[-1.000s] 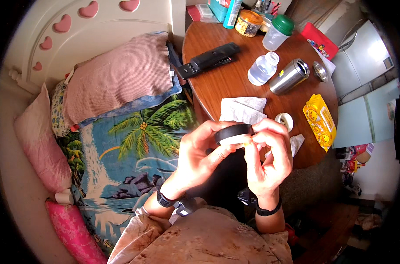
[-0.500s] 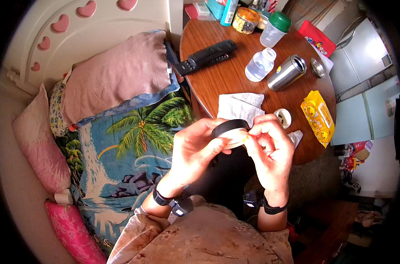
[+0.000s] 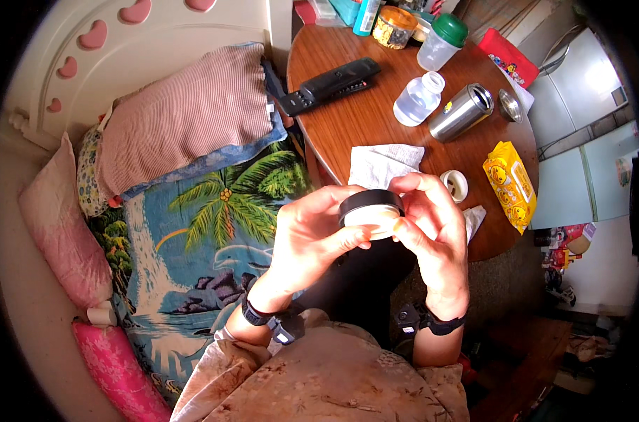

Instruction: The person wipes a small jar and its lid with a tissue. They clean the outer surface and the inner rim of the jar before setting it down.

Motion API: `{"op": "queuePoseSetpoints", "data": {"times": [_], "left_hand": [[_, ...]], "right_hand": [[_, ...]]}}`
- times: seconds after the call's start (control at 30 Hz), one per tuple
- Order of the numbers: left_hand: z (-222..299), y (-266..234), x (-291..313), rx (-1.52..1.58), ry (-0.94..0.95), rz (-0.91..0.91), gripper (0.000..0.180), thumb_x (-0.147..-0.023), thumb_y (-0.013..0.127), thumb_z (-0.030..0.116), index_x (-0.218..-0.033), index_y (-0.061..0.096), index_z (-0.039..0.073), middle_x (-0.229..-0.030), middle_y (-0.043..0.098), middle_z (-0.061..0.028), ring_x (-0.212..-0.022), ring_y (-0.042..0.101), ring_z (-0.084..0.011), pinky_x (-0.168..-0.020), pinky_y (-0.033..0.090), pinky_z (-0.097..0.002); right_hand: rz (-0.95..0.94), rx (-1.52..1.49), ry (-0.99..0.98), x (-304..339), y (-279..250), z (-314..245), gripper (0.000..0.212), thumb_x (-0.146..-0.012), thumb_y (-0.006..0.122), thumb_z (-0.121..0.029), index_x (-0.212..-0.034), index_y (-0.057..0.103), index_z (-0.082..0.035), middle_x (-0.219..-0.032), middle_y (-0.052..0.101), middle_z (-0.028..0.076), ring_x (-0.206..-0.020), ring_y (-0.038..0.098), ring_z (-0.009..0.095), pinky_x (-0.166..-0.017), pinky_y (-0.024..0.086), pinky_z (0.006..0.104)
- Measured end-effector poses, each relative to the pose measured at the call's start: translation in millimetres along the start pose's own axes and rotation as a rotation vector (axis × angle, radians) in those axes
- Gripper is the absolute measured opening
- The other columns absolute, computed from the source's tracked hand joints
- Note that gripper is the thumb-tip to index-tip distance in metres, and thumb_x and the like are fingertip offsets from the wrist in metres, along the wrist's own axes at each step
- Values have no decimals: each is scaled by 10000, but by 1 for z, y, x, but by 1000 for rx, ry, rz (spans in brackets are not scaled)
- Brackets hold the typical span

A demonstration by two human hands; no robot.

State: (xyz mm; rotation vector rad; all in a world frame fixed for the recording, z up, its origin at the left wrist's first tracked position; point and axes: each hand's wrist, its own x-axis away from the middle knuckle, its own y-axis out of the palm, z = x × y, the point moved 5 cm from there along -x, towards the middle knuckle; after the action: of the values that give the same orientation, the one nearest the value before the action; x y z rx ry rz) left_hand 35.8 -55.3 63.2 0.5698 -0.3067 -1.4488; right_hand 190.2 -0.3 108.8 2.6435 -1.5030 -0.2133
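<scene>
Between both hands, over my lap at the table's near edge, is a round lid with a black rim (image 3: 371, 200) and a pale, whitish inner part. My left hand (image 3: 310, 226) is closed on its left side, thumb below and fingers at the rim. On the other side my right hand (image 3: 435, 235) grips it with the thumb at the lower edge and the index finger curled over the top. Just beyond the hands lies a folded white tissue (image 3: 385, 163). A small white cap (image 3: 454, 186) rests on the table right of the tissue.
On the wooden table (image 3: 333, 133) stand a clear bottle (image 3: 418, 100), a steel flask (image 3: 461, 112), a green-lidded shaker (image 3: 442, 42) and a jar (image 3: 395, 28). Remote controls (image 3: 330, 86) and a yellow wipes pack (image 3: 509, 186) lie there too. Left is a bed with a pillow (image 3: 193, 116).
The lid has turned so more of its pale inner part and side faces me. My right fingers have shifted from its near right edge to around its right side.
</scene>
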Motion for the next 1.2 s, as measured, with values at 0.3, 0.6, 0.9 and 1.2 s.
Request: {"op": "queuePoseSetpoints", "data": {"times": [0.3, 0.6, 0.9, 1.2], "left_hand": [[4, 0, 3, -24, -2, -41, 367, -909, 718, 106, -1218, 619, -68, -1032, 689, -108, -861, 656, -144, -712, 564, -257], [14, 7, -14, -211, -76, -135, 263, -909, 703, 63, -1148, 668, -41, -1069, 602, -98, -859, 630, -125, -637, 552, -222], [16, 10, -21, -318, -124, -169, 356, -889, 739, 117, -1206, 656, -22, -997, 620, -34, -832, 636, -104, -602, 543, -200], [9, 8, -31, -280, -230, -115, 433, -834, 800, 126, -1141, 507, 44, -1015, 634, -22, -856, 654, -92, -591, 532, -189]], "right_hand": [[-168, 80, 43, 0, -6, 7, 383, -889, 732, -87, -1197, 527, 14, -1052, 575, 29, -872, 570, 71, -774, 489, 215], [-245, 100, 189, -10, -13, -2, 388, -848, 746, -36, -1166, 524, -32, -1014, 563, -7, -818, 563, 34, -692, 486, 180], [-235, 64, 211, -9, -20, 6, 318, -891, 748, -127, -1095, 520, -41, -929, 613, 22, -751, 591, 51, -549, 481, 201], [-306, 76, 245, -12, -18, 12, 285, -939, 698, -207, -1071, 540, -11, -919, 638, 53, -718, 615, 78, -539, 485, 205]]}}
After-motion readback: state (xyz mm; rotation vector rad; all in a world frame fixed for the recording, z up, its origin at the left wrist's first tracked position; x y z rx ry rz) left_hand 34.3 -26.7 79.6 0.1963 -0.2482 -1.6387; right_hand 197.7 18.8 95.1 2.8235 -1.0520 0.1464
